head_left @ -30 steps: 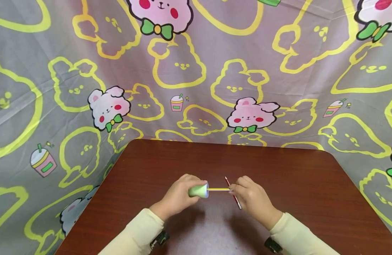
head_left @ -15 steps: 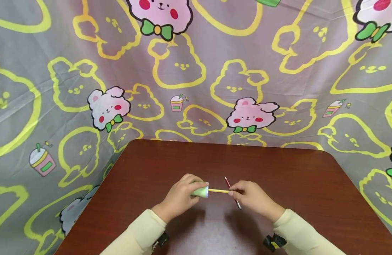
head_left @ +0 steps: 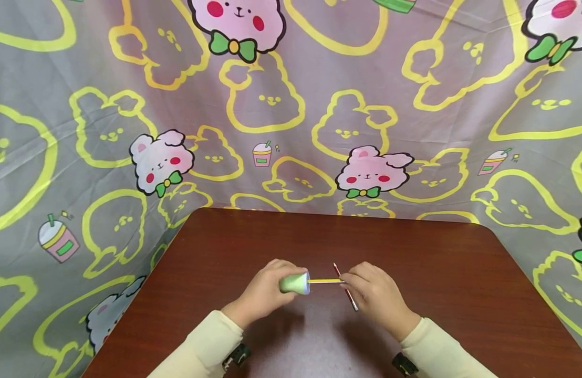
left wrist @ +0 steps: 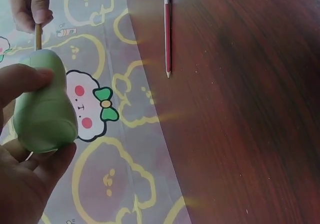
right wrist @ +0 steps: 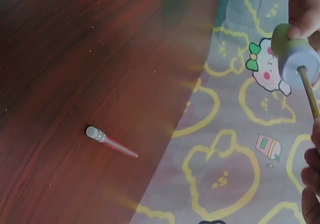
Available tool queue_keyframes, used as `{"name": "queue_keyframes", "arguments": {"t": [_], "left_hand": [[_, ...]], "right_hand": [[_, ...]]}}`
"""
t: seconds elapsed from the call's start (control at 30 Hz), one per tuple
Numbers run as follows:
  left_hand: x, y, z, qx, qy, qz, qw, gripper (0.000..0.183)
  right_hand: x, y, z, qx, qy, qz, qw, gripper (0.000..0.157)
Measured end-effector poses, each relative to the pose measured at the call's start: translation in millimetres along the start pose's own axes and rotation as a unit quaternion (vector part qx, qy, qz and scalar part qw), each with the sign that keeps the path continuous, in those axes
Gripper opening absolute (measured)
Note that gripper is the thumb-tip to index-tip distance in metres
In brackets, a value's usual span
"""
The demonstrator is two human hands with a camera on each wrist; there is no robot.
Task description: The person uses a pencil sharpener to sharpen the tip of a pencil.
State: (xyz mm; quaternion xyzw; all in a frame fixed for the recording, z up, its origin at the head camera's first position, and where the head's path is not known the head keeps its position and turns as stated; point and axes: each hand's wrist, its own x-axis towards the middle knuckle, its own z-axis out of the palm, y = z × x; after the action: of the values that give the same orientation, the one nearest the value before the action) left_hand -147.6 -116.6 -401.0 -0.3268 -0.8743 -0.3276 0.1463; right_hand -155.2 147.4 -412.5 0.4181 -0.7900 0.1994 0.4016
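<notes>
- The yellow pencil sits tip-in at my green pear-shaped case, above the table.
- My left hand grips the case; my right hand pinches the pencil.
- Red pencil on brown table.
- Bear-print cloth surrounds.
- Since half a second ago, my right hand has turned.

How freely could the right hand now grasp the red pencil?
Probably not freely: the red pencil lies close by, nothing on it, but the right hand pinches the yellow pencil.
</notes>
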Motion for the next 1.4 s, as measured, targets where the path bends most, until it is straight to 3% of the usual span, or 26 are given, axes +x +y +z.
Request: {"name": "queue_keyframes", "arguments": {"t": [0.07,0.13,0.2,0.23,0.27,0.33,0.4,0.43,0.47,0.57,0.67,0.8,0.83,0.9,1.0,1.1,1.2,1.27,1.3,1.33,1.4], "left_hand": [[-0.5,0.4,0.6,0.006,0.004,0.009,0.9999,0.048],[-1.1,0.4,1.9,0.027,0.014,0.03,0.9991,0.048],[-1.5,0.0,3.7,0.057,0.028,0.057,0.9964,0.048],[-1.5,-0.2,4.6,0.073,0.033,0.073,0.9941,0.048],[-1.5,-0.3,5.6,0.089,0.039,0.089,0.9913,0.048],[-1.6,-0.3,7.1,0.109,0.046,0.113,0.9866,0.048],[-1.7,-0.6,8.2,0.116,0.05,0.123,0.9843,0.049],[-1.7,-0.6,8.1,0.117,0.051,0.123,0.9841,0.049],[-1.8,-0.8,8.1,0.115,0.052,0.121,0.9846,0.049],[-2.0,-0.9,6.7,0.105,0.053,0.104,0.9876,0.049],[-2.2,-0.7,5.1,0.087,0.047,0.082,0.9917,0.049],[-2.2,1.1,2.6,0.053,0.035,0.042,0.9971,0.049],[-2.1,1.8,1.7,0.044,0.03,0.032,0.9981,0.049],[-2.0,3.2,0.2,0.026,0.02,0.016,0.9993,0.049],[-1.8,4.8,-1.3,0.004,0.003,0.0,1.0,0.048],[-1.8,5.8,-1.4,-0.005,-0.003,-0.002,1.0,0.047],[-2.2,6.2,0.1,0.014,0.008,0.02,0.9997,0.046],[-2.4,6.2,1.9,0.044,0.022,0.048,0.9976,0.046],[-2.3,6.2,2.9,0.063,0.03,0.065,0.9955,0.047],[-2.1,6.3,3.8,0.08,0.037,0.082,0.9927,0.047],[-1.9,5.9,5.5,0.107,0.05,0.11,0.9869,0.047]], "right_hand": [[0,-2,0.7,0.001,0.0,0.007,1.0,0.042],[0,-5,0.2,0.02,-0.016,0.03,0.999,0.03],[1,-8,-2.5,0.067,-0.065,0.093,0.991,0.019],[2,-9,-4.5,0.103,-0.1,0.138,0.98,0.014],[3,-9,-6.7,0.143,-0.136,0.187,0.962,0.009],[6,-9,-11.2,0.208,-0.196,0.287,0.914,0.006],[9,-8,-14.8,0.246,-0.238,0.356,0.87,0.008],[11,-7,-16.0,0.251,-0.251,0.372,0.858,0.008],[12,-6,-16.7,0.25,-0.257,0.377,0.854,0.009],[13,-7,-17.6,0.227,-0.253,0.358,0.87,0.01],[10,-9,-16.1,0.171,-0.225,0.301,0.911,0.017],[3,-8,-11.8,0.057,-0.139,0.159,0.976,0.027],[1,-7,-10.7,0.031,-0.111,0.121,0.986,0.023],[-1,-4,-8.2,-0.004,-0.058,0.051,0.997,0.018],[-2,-3,-4.6,-0.022,-0.007,-0.009,1.0,0.03],[-2,-4,-2.9,-0.016,0.009,-0.019,1.0,0.029],[-1,-8,-4.7,0.012,-0.027,0.031,0.999,0.012],[0,-10,-7.6,0.057,-0.077,0.096,0.991,0.003],[1,-11,-9.5,0.094,-0.113,0.142,0.979,0.002],[3,-11,-11.2,0.134,-0.15,0.192,0.961,0.002],[6,-10,-14.4,0.219,-0.209,0.287,0.909,0.006]]}}
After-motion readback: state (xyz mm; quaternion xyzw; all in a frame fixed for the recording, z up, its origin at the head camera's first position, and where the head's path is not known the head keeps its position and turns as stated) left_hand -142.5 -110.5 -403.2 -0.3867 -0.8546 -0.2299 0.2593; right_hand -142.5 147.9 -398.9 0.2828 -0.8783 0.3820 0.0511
